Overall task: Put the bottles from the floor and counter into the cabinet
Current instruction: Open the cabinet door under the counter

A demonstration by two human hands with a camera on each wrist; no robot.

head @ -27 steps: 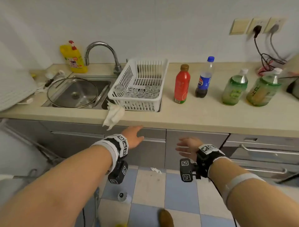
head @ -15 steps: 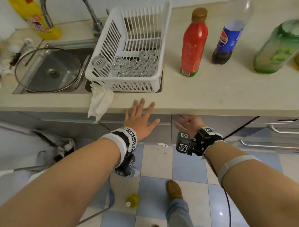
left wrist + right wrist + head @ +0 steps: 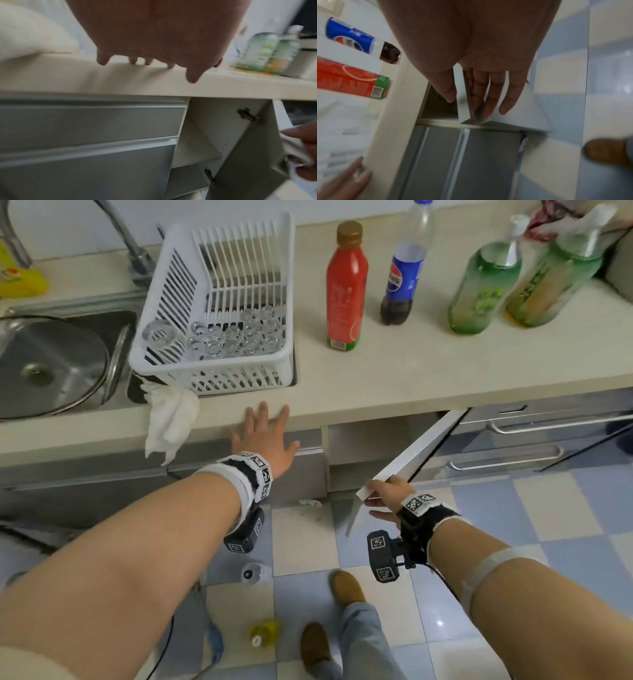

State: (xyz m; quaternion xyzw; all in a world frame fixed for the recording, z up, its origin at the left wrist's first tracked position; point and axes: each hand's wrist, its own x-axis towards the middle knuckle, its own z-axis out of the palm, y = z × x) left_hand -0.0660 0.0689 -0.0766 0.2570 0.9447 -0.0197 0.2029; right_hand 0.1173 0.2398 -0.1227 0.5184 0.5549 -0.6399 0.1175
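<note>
Four bottles stand upright, long axis vertical, caps up, on the tabletop (image 3: 394, 378): red bottle (image 3: 346, 289), cola bottle (image 3: 404, 268), and 2 green bottles (image 3: 486, 282) (image 3: 555, 272) at far right, tops partly cut off by the frame edge. Two more bottles are on the floor (image 3: 308, 535): clear bottle (image 3: 255, 572), seen cap-on and part hidden by the L wrist camera, and yellow bottle (image 3: 262, 635), seen from the cap end; body orientation of both hard to make out. R hand (image 3: 385, 496) grasps the free edge of the cabinet door (image 3: 411, 453), thumb on one face, fingers (image 3: 489, 97) on the other; door stands ajar, cabinet (image 3: 205, 135) interior visible. L hand (image 3: 263, 436) is released, fingers spread straight, tips at the tabletop front edge; contact unclear. Wrist views are motion-blurred.
</note>
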